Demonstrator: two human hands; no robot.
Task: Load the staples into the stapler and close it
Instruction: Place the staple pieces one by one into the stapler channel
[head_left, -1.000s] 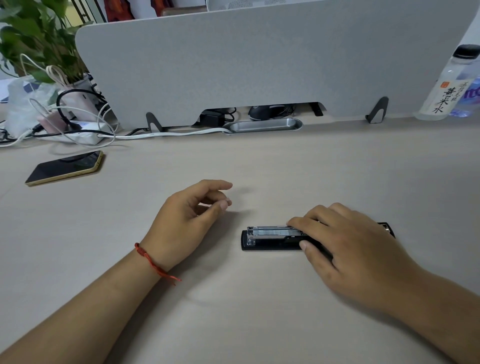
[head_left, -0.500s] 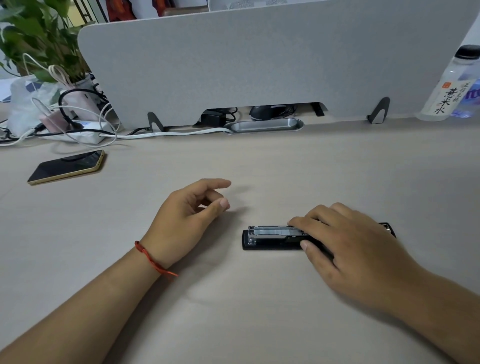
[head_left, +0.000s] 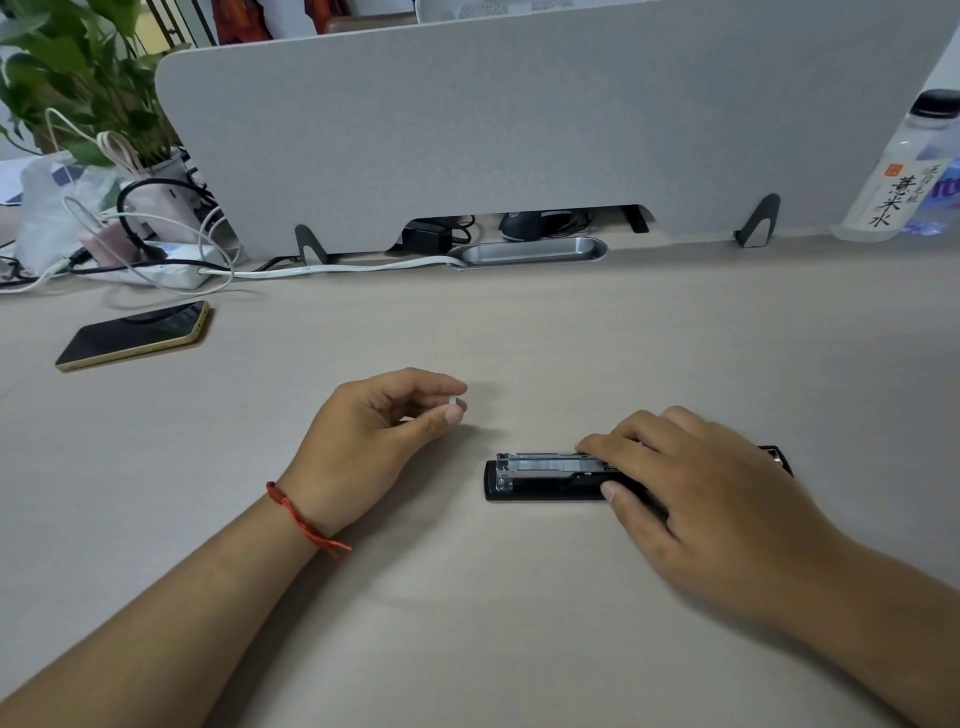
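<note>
two hands are in view over a pale bench (head_left: 519, 649).

left hand (head_left: 384, 441): thumb and forefinger are pinched on what looks like a short strip of staples (head_left: 453, 401), though the piece is too small to read with certainty. the remaining fingers are curled in. the hand is held just off the surface. a red string bracelet (head_left: 304, 517) sits on that wrist.

right hand (head_left: 711, 493): laid over the rear part of the stapler (head_left: 540, 478), fingers curled across its top and thumb against its near side, gripping it.

stapler: black, lying flat on the bench, long axis left to right, right of centre and near the person. its front end points toward the left hand and is apart from it. the uncovered front part shows a silvery channel (head_left: 540, 460) facing up. the rear tip shows past the knuckles.

surroundings: a phone (head_left: 135, 335) lies screen up and dark at far left. behind it are a white power strip (head_left: 171, 270) with tangled cables and a potted plant (head_left: 78, 78). a grey divider panel (head_left: 519, 119) stands along the far edge. a clear bottle (head_left: 904, 171) with a black cap stands at far right.
</note>
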